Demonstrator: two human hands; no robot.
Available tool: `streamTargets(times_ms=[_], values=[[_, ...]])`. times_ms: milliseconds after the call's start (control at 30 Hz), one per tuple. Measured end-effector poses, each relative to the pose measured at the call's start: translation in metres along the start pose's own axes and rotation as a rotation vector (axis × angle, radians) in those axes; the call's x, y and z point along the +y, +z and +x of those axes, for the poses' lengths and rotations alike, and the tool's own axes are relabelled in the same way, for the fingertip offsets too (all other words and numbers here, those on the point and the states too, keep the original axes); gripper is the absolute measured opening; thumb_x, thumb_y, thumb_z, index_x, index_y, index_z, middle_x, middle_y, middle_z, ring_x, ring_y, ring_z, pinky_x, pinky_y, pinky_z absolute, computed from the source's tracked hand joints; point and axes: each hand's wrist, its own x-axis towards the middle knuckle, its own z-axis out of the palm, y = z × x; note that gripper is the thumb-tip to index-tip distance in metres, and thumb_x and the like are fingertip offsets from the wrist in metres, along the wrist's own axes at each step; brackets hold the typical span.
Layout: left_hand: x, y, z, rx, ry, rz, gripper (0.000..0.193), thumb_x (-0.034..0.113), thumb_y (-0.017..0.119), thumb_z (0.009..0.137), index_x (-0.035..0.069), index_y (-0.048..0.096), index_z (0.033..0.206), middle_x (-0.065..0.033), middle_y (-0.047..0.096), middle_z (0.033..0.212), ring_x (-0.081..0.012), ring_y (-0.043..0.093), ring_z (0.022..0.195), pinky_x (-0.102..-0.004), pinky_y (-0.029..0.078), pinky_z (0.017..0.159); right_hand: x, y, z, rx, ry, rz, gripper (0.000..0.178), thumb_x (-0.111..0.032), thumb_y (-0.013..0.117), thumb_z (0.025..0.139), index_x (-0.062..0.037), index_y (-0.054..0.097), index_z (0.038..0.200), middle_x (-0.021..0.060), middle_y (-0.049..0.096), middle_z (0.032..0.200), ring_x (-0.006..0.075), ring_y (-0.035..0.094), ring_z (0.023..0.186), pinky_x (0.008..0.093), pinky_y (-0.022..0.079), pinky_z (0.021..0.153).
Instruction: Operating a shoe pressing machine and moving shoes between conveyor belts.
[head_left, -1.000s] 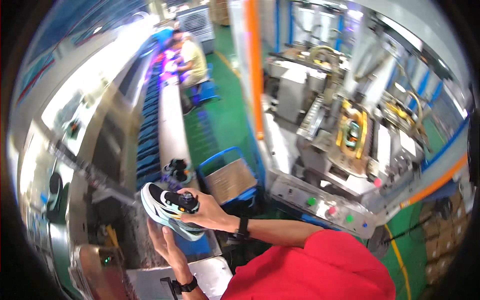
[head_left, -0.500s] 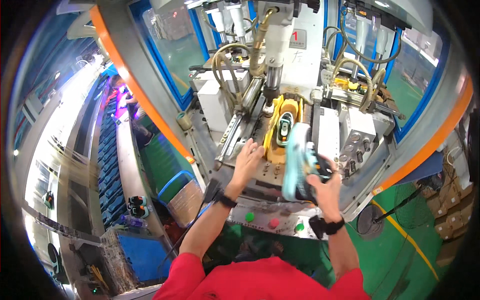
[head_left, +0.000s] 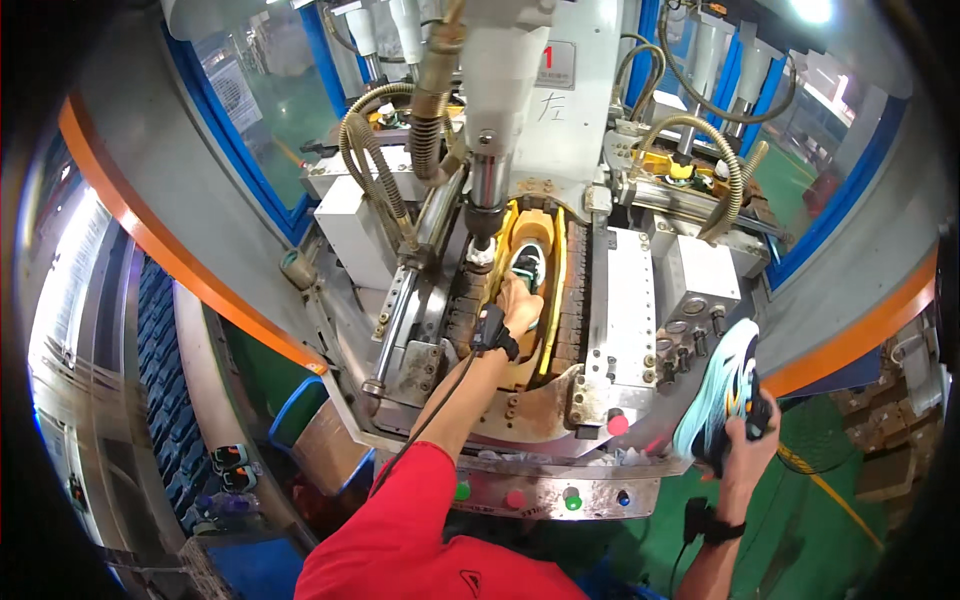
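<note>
My left hand [head_left: 520, 308] reaches into the yellow-walled press bed [head_left: 517, 375] with its fingers closed round the near part of a shoe. That shoe [head_left: 527, 262], dark with white and pale green parts, lies lengthwise in the bed; my hand covers its near end. Out to the right, past the machine's front edge, my right hand [head_left: 750, 450] grips another shoe [head_left: 722, 395] by its dark upper. This one is held up on edge, its thick mint-green and white sole turned to the left.
Above the bed, a metal press cylinder [head_left: 487, 190] hangs close to my left hand. White side blocks [head_left: 630, 300] flank the bed. Push buttons [head_left: 572, 498] line the front panel. At left run an orange-edged frame [head_left: 190, 270] and a conveyor with dark pieces [head_left: 165, 350].
My left hand has gone from beside the bed, fingers spread, to a grip on the shoe inside. My right hand has carried its shoe away from the bed to the right. The view has shifted.
</note>
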Motion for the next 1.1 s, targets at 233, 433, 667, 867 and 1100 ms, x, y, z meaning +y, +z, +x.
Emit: streamTargets(times_ms=[233,433,667,867,1100], values=[[-0.011,-0.117,-0.094,-0.398,-0.203,-1.166,0.020,0.002,0.072,0.080,-0.003,0.066,0.098,-0.0073,0.069,0.088,-0.0179,0.067,0.076,-0.0324,0.055,0.064,-0.037,0.158,0.111,-0.393,0.163,-0.263,0.048,-0.022,0.075,0.069,0.0057,0.059,0.105,0.0132,0.065,0.087,0.0165,0.061,0.071,0.0291,0.051,0.068],[-0.060,-0.240,-0.250,-0.415,-0.312,-1.140,0.056,-0.002,0.073,0.076,-0.004,0.053,0.128,-0.0098,0.064,0.116,-0.0194,0.062,0.104,-0.0348,0.049,0.095,-0.013,0.343,0.100,-0.791,0.126,-0.617,0.053,-0.028,0.078,0.065,0.0087,0.063,0.100,0.0239,0.069,0.101,0.0345,0.069,0.093,0.0393,0.054,0.081],[-0.121,-0.314,-0.379,0.117,-0.469,-1.165,0.054,-0.008,0.067,0.077,-0.005,0.051,0.129,-0.0116,0.063,0.115,-0.0219,0.063,0.105,-0.0341,0.050,0.095,0.067,0.444,0.024,-0.413,-0.146,-0.789,0.046,-0.018,0.063,0.080,0.0039,0.045,0.116,0.0255,0.066,0.100,0.0419,0.067,0.092,0.0479,0.054,0.082],[-0.138,-0.296,-0.456,0.562,-0.607,-1.252,0.040,-0.003,0.060,0.084,-0.004,0.054,0.124,-0.0100,0.064,0.110,-0.0227,0.065,0.099,-0.0340,0.055,0.085,0.017,0.395,-0.012,-0.555,-0.569,-0.529,0.043,-0.016,0.064,0.083,0.0003,0.049,0.120,0.0234,0.065,0.105,0.0411,0.063,0.101,0.0491,0.051,0.088],[-0.159,-0.232,-0.515,0.510,-0.758,-1.444,0.032,0.006,0.069,0.085,-0.006,0.063,0.114,-0.0090,0.067,0.106,-0.0169,0.065,0.093,-0.0321,0.052,0.087,0.009,0.258,-0.231,-1.230,-0.584,-0.050,0.014,-0.002,0.060,0.082,-0.0012,0.062,0.096,0.0164,0.063,0.090,0.0367,0.061,0.087,0.0436,0.048,0.079]])
